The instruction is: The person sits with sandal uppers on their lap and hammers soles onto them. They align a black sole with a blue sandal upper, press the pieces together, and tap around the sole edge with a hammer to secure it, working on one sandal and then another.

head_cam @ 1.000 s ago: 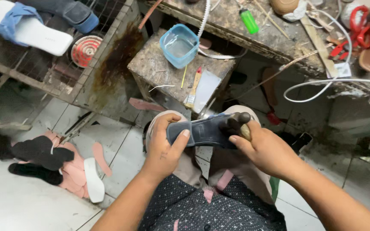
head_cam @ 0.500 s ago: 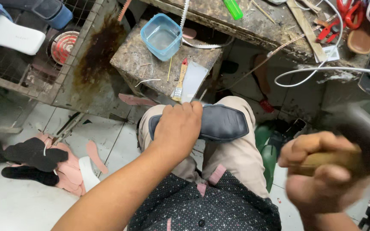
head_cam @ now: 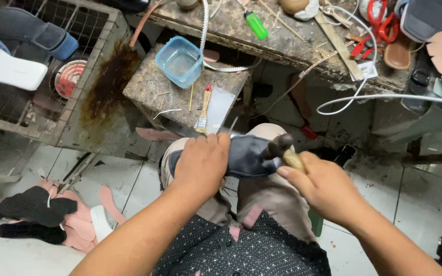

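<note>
Shoe sole [head_cam: 246,156] pinned flat across lap by left hand [head_cam: 203,163], fingers curled over edge. Hammer [head_cam: 282,151] gripped tight near head by right hand [head_cam: 326,186], head touching sole. Risk judged: glancing blow, left fingers struck, being close beside strike point.

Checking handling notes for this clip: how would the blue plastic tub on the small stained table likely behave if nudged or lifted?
The blue tub looks thin-walled and seems to hold little or nothing, so it is probably light and would slide easily. Low and broad, it seems unlikely to tip. It sits near the small table's back edge, so a push might send it off.
</note>
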